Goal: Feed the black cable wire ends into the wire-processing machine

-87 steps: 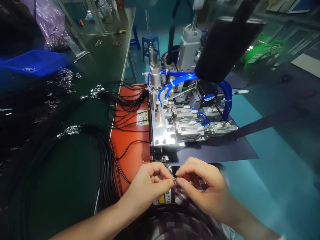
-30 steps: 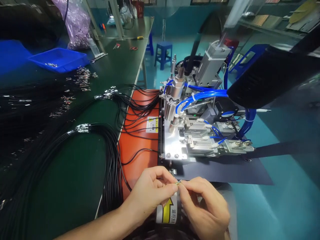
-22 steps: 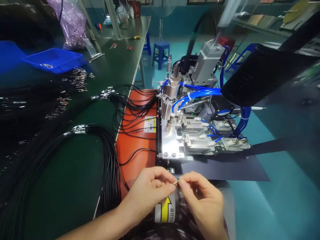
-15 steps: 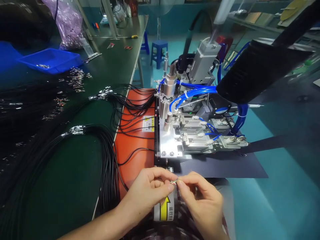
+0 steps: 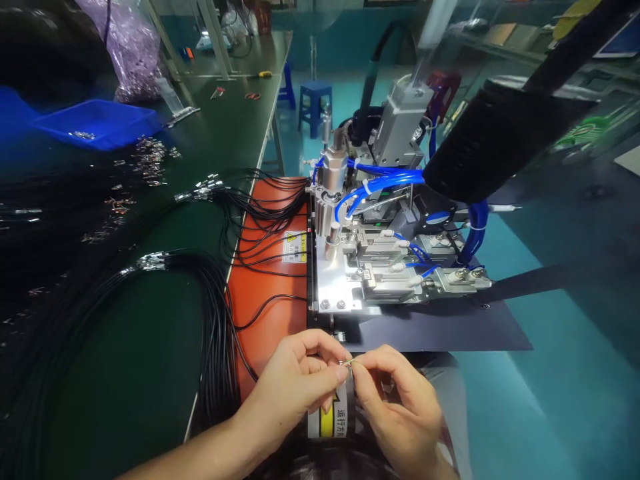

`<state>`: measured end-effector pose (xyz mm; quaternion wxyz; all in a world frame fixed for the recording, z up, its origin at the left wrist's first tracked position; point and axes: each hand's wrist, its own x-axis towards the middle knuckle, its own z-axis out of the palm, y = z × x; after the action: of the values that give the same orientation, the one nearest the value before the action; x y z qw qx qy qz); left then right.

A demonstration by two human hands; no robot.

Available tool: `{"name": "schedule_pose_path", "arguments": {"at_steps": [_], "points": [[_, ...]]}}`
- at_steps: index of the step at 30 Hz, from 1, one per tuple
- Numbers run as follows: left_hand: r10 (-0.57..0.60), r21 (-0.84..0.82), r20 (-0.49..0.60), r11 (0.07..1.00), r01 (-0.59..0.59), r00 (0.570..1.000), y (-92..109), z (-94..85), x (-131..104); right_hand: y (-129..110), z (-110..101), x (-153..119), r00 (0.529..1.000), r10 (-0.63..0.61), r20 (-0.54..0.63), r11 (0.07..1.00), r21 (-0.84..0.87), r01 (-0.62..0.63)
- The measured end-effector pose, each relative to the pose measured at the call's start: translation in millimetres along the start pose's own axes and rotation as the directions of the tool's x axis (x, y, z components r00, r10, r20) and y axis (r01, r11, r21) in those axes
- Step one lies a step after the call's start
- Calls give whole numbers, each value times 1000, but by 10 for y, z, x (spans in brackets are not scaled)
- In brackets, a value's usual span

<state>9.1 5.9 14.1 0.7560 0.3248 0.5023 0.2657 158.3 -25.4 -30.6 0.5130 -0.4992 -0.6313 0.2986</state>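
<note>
My left hand [image 5: 305,377] is closed in a pinch on the end of a cable, where a small silvery bit shows at the fingertips. From there, thin light-coloured wires [image 5: 350,361] run across to my right hand [image 5: 400,393], whose thumb and forefinger pinch their tips. Both hands meet just in front of the machine's base, above a round part with a yellow arrow label [image 5: 327,420]. Fingers cover most of the cable end, so its exact make is hidden.
A machine with metal cylinders [image 5: 345,267] and blue air hoses [image 5: 385,180] stands ahead. Black cables [image 5: 215,340] lie bundled on the green table [image 5: 145,360] and cross an orange surface [image 5: 270,313]. A blue tray [image 5: 125,127] sits back left; a black cylindrical part [image 5: 480,140] hangs at right.
The view has shifted slightly. My hands stay together, and the wires between the fingertips now lie straighter, with the right fingers turned a little.
</note>
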Motion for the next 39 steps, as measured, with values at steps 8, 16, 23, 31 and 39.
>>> {"name": "schedule_pose_path", "arguments": {"at_steps": [8, 16, 23, 31, 39], "points": [[-19, 31, -84, 999, 22, 996, 4, 23, 9, -59, -173, 154, 969, -49, 240, 988, -129, 82], [-69, 39, -119, 997, 74, 991, 8, 27, 20, -38, -99, 94, 960, 214, 180, 973, 49, -226], [-82, 12, -77, 996, 83, 994, 23, 2, 16, -14, -52, 79, 903, 387, 188, 890, 180, -419], [-72, 5, -49, 997, 73, 996, 9, -17, 15, -120, -64, 90, 979, 147, 140, 988, 27, -153], [54, -47, -52, 997, -56, 997, 25, -17, 10, -29, -129, 135, 901, 381, 209, 909, 95, -406]]}}
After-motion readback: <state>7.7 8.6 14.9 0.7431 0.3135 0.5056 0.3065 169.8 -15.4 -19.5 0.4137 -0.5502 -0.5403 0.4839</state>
